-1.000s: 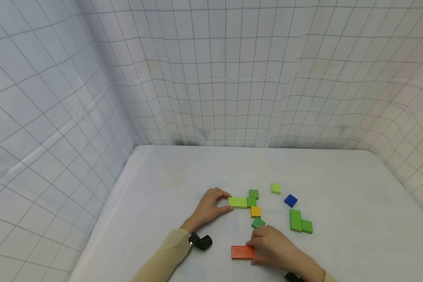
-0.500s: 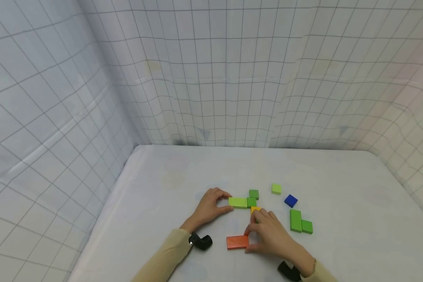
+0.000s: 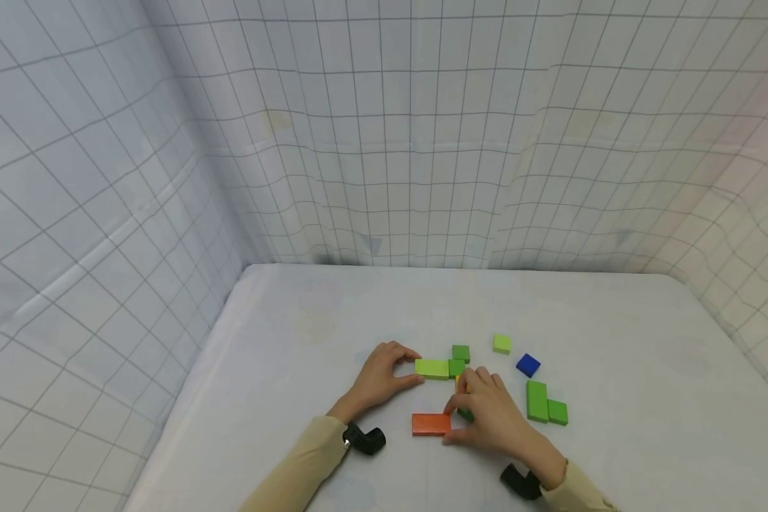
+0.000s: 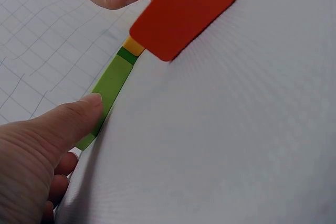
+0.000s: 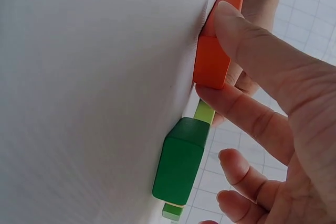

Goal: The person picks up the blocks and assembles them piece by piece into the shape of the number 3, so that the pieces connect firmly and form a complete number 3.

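Note:
In the head view my left hand (image 3: 380, 375) holds the left end of a light green rectangular block (image 3: 432, 368) between thumb and fingers. A small green block (image 3: 457, 368) adjoins its right end, with another small green block (image 3: 461, 353) behind. My right hand (image 3: 493, 418) pinches an orange-red rectangular block (image 3: 431, 424) by its right end, thumb on the near side and index finger on the far side. Partly covered by that hand are a yellow block (image 4: 134, 45) and a dark green block (image 5: 179, 163). The right wrist view shows the other right fingers loosely bent.
Right of the hands lie a blue block (image 3: 528, 365), a small lime block (image 3: 502, 344), a longer green block (image 3: 537, 400) and a small green block (image 3: 557, 412) beside it. A gridded white curtain (image 3: 384, 142) stands behind the white table (image 3: 307, 313).
The right hand has moved the orange-red block away from the body and slightly left, bringing it nearer the row of blocks. The left hand has stayed in place on the light green block.

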A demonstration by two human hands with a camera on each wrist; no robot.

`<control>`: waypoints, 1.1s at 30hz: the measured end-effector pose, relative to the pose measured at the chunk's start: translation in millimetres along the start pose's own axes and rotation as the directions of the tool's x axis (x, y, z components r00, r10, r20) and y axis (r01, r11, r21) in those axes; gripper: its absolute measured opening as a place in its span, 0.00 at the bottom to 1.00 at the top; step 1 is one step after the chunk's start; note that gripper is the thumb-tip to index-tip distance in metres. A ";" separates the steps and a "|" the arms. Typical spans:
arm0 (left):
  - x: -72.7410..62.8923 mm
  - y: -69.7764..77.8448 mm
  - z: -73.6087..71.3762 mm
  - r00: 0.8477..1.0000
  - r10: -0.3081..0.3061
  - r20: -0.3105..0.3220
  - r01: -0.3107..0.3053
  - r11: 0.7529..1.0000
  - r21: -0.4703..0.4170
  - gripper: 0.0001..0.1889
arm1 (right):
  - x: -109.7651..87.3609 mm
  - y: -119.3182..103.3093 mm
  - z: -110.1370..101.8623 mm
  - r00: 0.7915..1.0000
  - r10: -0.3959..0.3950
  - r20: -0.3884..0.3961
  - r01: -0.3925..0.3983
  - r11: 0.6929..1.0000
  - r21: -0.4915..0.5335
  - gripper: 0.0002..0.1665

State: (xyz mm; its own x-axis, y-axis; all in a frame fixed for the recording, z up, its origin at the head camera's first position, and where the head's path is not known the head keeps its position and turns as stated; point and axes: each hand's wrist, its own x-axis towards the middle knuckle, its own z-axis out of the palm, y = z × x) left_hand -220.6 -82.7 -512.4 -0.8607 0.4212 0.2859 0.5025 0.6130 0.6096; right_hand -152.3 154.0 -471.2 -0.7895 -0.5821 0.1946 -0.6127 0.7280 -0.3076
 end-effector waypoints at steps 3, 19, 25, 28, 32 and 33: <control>-0.3 0.1 0.2 1.000 -0.001 0.001 0.001 1.000 0.002 0.19 | 0.5 1.3 0.3 1.000 0.000 -0.002 0.000 1.000 0.005 0.21; -1.0 3.6 1.6 1.000 -0.012 0.012 0.012 1.000 0.007 0.19 | -1.1 6.0 -0.6 0.999 0.050 -0.004 -0.050 0.998 -0.028 0.21; -1.1 3.2 2.0 1.000 -0.011 0.008 0.011 1.000 0.006 0.19 | -1.7 7.5 -0.9 0.999 0.035 -0.021 -0.035 0.999 -0.032 0.20; -1.0 2.9 2.0 1.000 -0.014 0.008 0.014 1.000 0.004 0.19 | -1.6 8.6 -1.1 0.999 0.038 -0.019 -0.039 0.999 -0.033 0.20; -1.0 2.8 2.1 1.000 -0.016 0.009 0.016 1.000 0.003 0.19 | -2.1 9.5 -1.4 0.999 0.035 -0.034 -0.036 0.999 -0.026 0.20; -0.9 2.8 2.1 1.000 -0.016 0.009 0.016 1.000 0.004 0.19 | -2.2 9.9 -1.4 0.999 0.032 -0.039 -0.033 0.999 -0.026 0.20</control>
State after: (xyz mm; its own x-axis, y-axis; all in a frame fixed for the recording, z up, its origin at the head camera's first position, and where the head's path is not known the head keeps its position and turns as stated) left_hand -218.3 -79.9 -512.5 -0.8678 0.4175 0.2694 0.4891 0.6224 0.6111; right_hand -156.7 163.0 -473.4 -0.8094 -0.5441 0.2211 -0.5872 0.7561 -0.2891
